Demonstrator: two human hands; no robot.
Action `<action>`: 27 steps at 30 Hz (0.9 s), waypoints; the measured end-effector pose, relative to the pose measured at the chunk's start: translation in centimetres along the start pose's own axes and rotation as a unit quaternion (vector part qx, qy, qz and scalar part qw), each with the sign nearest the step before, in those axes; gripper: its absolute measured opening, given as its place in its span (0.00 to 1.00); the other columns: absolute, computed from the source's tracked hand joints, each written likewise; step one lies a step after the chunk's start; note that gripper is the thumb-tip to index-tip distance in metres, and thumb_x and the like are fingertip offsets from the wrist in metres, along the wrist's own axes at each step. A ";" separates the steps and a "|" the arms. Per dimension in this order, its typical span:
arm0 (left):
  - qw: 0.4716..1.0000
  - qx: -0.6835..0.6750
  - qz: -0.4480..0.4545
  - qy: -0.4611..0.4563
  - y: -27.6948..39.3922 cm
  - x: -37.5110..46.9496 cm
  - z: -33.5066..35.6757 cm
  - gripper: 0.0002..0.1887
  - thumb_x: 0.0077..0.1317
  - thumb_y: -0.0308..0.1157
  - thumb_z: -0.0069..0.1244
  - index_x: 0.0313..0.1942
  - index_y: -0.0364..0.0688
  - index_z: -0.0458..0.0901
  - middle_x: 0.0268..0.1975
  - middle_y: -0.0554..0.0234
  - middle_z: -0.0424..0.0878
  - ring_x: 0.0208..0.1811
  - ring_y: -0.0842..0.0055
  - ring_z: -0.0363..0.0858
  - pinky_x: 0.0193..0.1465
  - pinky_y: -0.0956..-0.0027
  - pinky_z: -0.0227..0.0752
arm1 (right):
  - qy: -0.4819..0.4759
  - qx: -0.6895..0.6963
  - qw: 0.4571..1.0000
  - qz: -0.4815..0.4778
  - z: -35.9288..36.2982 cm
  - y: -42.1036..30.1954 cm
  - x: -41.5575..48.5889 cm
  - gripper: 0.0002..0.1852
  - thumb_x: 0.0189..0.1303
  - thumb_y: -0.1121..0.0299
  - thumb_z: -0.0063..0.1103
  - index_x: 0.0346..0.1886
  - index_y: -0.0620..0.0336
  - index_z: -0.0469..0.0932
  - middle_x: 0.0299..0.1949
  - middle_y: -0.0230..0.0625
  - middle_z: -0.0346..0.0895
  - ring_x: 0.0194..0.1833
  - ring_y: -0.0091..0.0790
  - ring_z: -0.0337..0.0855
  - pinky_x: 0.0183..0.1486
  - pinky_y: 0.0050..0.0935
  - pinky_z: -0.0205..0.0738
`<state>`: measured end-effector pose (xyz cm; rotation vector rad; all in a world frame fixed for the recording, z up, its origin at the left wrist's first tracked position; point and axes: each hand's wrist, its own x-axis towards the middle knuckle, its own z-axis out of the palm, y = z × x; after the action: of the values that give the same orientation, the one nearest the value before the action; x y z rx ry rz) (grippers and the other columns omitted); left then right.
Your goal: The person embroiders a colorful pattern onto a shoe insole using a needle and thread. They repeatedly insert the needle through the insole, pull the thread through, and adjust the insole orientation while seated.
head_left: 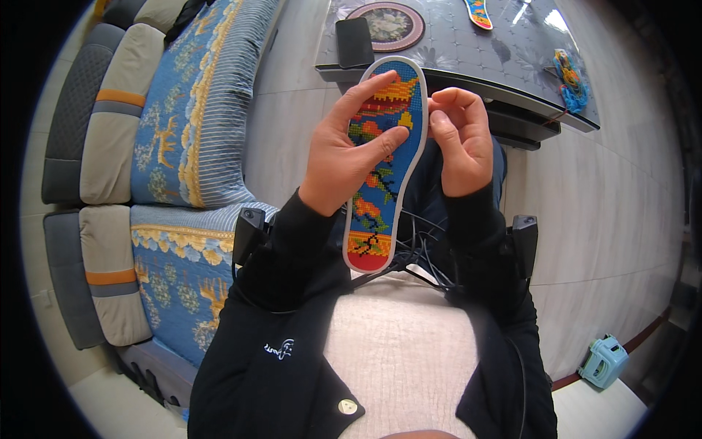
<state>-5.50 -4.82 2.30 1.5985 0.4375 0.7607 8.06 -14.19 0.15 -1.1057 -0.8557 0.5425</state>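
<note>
My left hand (343, 151) holds a cross-stitched shoe insole (403, 159) upright before my lap, thumb and fingers spread across its front. The insole has a white bound rim, a blue ground, orange fruit with green leaves, and a red end nearest me. Part of its upper pattern is covered by my fingers. Just off the insole's right edge is my right hand (465, 142), fingers curled and thumb close to the index finger. Whether a needle or thread sits between those fingertips is too small to tell.
Ahead stands a low dark table (455, 52) bearing a black phone (354, 43), a round floral mat (403, 26), another insole (480, 15) and a bundle of coloured thread (570, 82). A covered sofa (186, 263) runs along the left. Cables (419, 241) cross my lap. A light-blue plastic box (604, 362) sits at lower right.
</note>
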 end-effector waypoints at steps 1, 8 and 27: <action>1.000 0.000 0.000 0.001 0.0 0.0 0.1 0.30 0.61 0.31 0.62 0.64 0.47 0.71 0.56 0.58 0.77 0.53 0.73 0.81 0.51 0.70 0.81 | 0.005 -0.008 1.000 -0.003 0.0 0.0 0.1 0.10 0.66 0.72 0.55 0.49 0.57 0.73 0.42 0.35 0.77 0.36 0.26 0.78 0.41 0.24 0.76; 1.000 0.003 -0.001 0.009 -0.7 0.1 0.4 0.28 0.63 0.29 0.59 0.64 0.45 0.71 0.57 0.57 0.77 0.54 0.72 0.80 0.53 0.72 0.78 | 0.006 -0.393 0.872 -0.293 -0.4 -0.9 1.0 0.10 0.61 0.71 0.65 0.45 0.55 0.79 0.42 0.37 0.77 0.32 0.26 0.77 0.28 0.21 0.71; 0.981 -0.111 -0.026 0.158 -2.3 -0.3 -3.5 0.39 0.63 0.30 0.59 0.71 0.47 0.54 0.56 0.52 0.77 0.51 0.72 0.83 0.47 0.70 0.83 | 0.082 0.013 0.994 0.073 -5.3 2.2 -0.2 0.05 0.69 0.71 0.54 0.45 0.60 0.76 0.37 0.32 0.78 0.35 0.22 0.79 0.38 0.19 0.73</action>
<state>-7.82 -2.04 0.07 1.2578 0.5995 0.9935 12.34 -16.45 -2.98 -1.1784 -0.6264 0.5727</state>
